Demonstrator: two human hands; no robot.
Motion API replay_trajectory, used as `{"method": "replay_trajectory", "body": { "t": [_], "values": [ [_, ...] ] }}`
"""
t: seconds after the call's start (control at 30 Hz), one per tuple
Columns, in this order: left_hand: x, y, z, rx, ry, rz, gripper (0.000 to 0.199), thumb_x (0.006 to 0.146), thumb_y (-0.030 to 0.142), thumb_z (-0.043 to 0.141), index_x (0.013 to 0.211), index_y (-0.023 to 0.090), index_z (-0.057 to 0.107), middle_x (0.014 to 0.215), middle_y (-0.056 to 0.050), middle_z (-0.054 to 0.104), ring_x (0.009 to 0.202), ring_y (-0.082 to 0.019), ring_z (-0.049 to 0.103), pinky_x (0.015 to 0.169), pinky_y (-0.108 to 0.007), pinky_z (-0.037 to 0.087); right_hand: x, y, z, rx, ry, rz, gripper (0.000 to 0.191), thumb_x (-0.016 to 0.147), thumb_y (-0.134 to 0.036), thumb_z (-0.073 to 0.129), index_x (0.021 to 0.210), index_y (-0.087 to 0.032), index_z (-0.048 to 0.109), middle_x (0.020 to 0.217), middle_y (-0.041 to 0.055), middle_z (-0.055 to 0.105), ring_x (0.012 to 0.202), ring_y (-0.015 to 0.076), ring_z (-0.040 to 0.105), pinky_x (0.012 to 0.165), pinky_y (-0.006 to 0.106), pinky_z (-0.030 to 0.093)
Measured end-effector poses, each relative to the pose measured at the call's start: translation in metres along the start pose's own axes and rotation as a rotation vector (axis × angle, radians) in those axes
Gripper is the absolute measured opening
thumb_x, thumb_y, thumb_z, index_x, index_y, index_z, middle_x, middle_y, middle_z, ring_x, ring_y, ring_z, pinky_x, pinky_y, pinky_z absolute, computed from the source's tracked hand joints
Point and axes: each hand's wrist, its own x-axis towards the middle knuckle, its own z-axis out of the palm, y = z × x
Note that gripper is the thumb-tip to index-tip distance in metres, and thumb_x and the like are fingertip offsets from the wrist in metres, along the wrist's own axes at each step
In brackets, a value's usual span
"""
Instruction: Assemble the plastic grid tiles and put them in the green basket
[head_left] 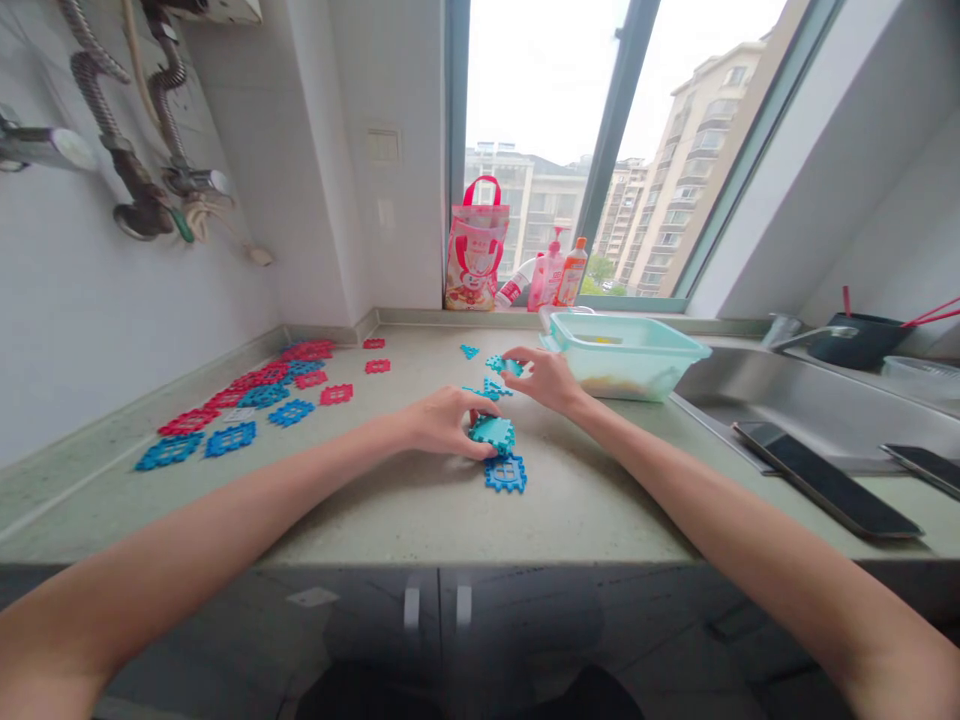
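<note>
Pale green stone counter (420, 510) runs under a window. Your left hand (444, 420) is curled down on a teal interlocking foam block (493, 432), pinning it near centre; a blue flat foam tile (505, 472) lies touching it at six o'clock. Your right hand (546, 378), at one o'clock, pinches a small teal foam piece (502, 365). Press unevenly and the block's tabs may pop apart. Loose red and blue tiles (247, 400) sit at nine o'clock, a mint plastic tub (626, 355) at two

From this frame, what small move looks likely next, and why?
Probably bringing the right hand with its teal piece toward the assembled teal block under the left hand; both hands hold matching pieces close together.
</note>
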Motion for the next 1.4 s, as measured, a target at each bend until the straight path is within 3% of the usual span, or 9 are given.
{"method": "replay_trajectory", "body": {
  "t": [0.23,0.4,0.5,0.67,0.8,1.0,1.1,1.23,1.4],
  "values": [
    [-0.005,-0.016,-0.008,-0.001,0.008,-0.038,0.051,0.079,0.045,0.079,0.123,0.02,0.076,0.102,-0.003,0.077,0.083,-0.016,0.066,0.074,-0.026,0.047,-0.003,-0.016,-0.03,0.103,-0.066,-0.032,0.025,0.082,-0.032,0.075,0.106,-0.024,0.078,0.1,0.0019,0.08,0.084,0.0196,0.072,0.081,0.034,0.06],
    [-0.01,-0.025,-0.011,0.013,0.058,-0.014,0.047,0.076,0.043,0.079,0.118,0.022,0.078,0.1,-0.002,0.078,0.086,-0.019,0.068,0.078,-0.028,0.049,-0.052,-0.057,-0.061,0.244,-0.126,-0.207,0.029,0.084,-0.028,0.074,0.113,-0.026,0.075,0.108,0.0042,0.079,0.086,0.0202,0.071,0.084,0.037,0.061],
    [-0.009,-0.03,-0.012,0.036,0.071,-0.003,0.046,0.074,0.042,0.081,0.116,0.022,0.079,0.1,-0.003,0.078,0.088,-0.02,0.069,0.08,-0.029,0.049,-0.074,-0.073,-0.06,0.273,-0.149,-0.339,0.035,0.081,-0.024,0.075,0.116,-0.027,0.073,0.115,0.0061,0.078,0.094,0.0224,0.072,0.084,0.038,0.062],
    [-0.006,-0.037,-0.011,0.029,0.077,-0.019,0.044,0.075,0.041,0.08,0.115,0.023,0.079,0.103,-0.002,0.078,0.093,-0.021,0.07,0.081,-0.028,0.05,-0.074,-0.083,-0.047,0.278,-0.248,-0.475,0.035,0.083,-0.023,0.075,0.118,-0.027,0.073,0.118,0.0061,0.078,0.101,0.0231,0.071,0.092,0.039,0.059],
    [-0.005,-0.04,-0.012,0.089,0.08,-0.068,0.048,0.077,0.047,0.079,0.118,0.022,0.079,0.101,-0.003,0.078,0.089,-0.021,0.069,0.078,-0.027,0.048,-0.077,-0.087,-0.044,0.271,-0.426,-0.476,0.035,0.081,-0.019,0.075,0.114,-0.027,0.074,0.116,0.0047,0.079,0.098,0.0214,0.072,0.089,0.035,0.06],
    [-0.003,-0.045,-0.02,0.212,0.115,-0.138,0.037,0.08,0.049,0.073,0.102,0.021,0.081,0.085,-0.003,0.076,0.075,-0.019,0.064,0.067,-0.028,0.04,-0.08,-0.09,-0.047,0.267,-0.459,-0.476,0.036,0.077,-0.018,0.075,0.112,-0.028,0.073,0.118,0.004,0.078,0.096,0.0216,0.072,0.088,0.036,0.059],
    [-0.003,-0.05,-0.02,0.252,0.138,-0.19,0.042,0.08,0.052,0.072,0.107,0.022,0.081,0.088,-0.004,0.077,0.078,-0.021,0.065,0.068,-0.029,0.04,-0.084,-0.1,-0.047,0.258,-0.45,-0.527,0.037,0.077,-0.018,0.075,0.113,-0.028,0.072,0.117,0.0044,0.078,0.094,0.022,0.072,0.085,0.036,0.059],
    [-0.001,-0.055,-0.02,0.235,0.135,-0.198,0.041,0.078,0.054,0.072,0.101,0.022,0.081,0.083,-0.003,0.075,0.075,-0.021,0.063,0.067,-0.029,0.039,-0.088,-0.138,-0.029,0.304,-0.455,-0.615,0.038,0.076,-0.022,0.077,0.113,-0.027,0.071,0.116,0.0042,0.078,0.091,0.0219,0.07,0.081,0.034,0.058],
    [0.015,-0.049,-0.037,0.253,-0.032,-0.178,0.032,0.074,0.052,0.073,0.066,0.021,0.072,0.056,0.002,0.058,0.056,-0.015,0.047,0.057,-0.031,0.03,-0.06,-0.202,0.048,0.273,-0.439,-0.658,0.031,0.083,-0.033,0.075,0.113,-0.025,0.071,0.111,0.0037,0.078,0.093,0.0221,0.069,0.089,0.035,0.057]
  ]
}}
